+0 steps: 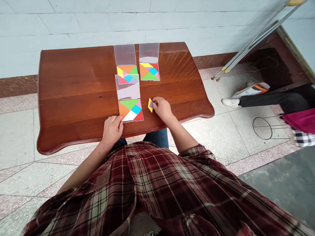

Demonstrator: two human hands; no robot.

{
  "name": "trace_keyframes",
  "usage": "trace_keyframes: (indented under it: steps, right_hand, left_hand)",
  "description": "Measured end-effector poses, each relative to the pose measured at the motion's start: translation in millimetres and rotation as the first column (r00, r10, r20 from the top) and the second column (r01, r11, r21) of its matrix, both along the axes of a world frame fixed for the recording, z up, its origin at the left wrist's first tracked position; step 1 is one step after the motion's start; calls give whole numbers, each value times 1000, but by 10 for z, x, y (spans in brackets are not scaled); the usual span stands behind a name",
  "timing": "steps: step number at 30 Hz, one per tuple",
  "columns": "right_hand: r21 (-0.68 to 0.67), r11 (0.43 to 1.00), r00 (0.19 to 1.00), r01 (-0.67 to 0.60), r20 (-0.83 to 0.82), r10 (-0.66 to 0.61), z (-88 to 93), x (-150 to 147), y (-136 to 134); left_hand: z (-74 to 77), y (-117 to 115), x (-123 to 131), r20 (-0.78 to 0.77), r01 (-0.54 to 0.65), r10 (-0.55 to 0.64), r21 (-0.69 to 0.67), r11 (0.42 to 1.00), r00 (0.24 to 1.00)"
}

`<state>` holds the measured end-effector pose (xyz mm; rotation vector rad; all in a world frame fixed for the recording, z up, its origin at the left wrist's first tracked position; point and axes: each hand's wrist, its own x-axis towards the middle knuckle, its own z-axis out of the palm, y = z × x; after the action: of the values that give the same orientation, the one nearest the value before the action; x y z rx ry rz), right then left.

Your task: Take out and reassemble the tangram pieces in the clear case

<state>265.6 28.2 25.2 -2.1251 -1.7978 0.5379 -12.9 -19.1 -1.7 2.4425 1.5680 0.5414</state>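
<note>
My left hand (112, 128) is curled, its fingers touching the front left corner of the nearest tangram tray (130, 110), which holds coloured pieces and shows a white gap. To the right of that tray my right hand (161, 107) pinches a small yellow piece (150, 104), with a purple piece against it. The tray's clear lid (127, 86) stands open behind it.
Two more filled tangram trays (127, 74) (149, 71) with open clear lids (124, 54) (149, 52) lie farther back on the brown wooden table (73, 86). Another person's legs and shoe (230, 102) lie on the floor at right, near a wire ring (262, 128) and metal poles (250, 46).
</note>
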Motion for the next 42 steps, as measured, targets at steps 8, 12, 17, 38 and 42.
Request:
trace_keyframes:
  steps: [8, 12, 17, 38, 42]
  right_hand:
    - [16, 877, 877, -481, 29, 480, 169, -633, -66]
    - [-102, 751, 742, -652, 120, 660, 205, -901, 40]
    - [-200, 650, 595, -733, 275, 756, 232, -965, 167]
    - [42, 361, 333, -932, 497, 802, -139, -829, 302]
    - [214, 350, 409, -912, 386, 827, -184, -878, 370]
  left_hand:
    - [12, 4, 9, 4, 1, -1, -30, 1000, 1000]
    - [10, 6, 5, -15, 15, -15, -15, 1000, 1000]
    - [7, 5, -1, -20, 32, -32, 10, 999, 999]
    - [-31, 25, -13, 26, -11, 11, -32, 999, 1000]
    - [-37, 25, -20, 26, -8, 9, -27, 1000, 1000]
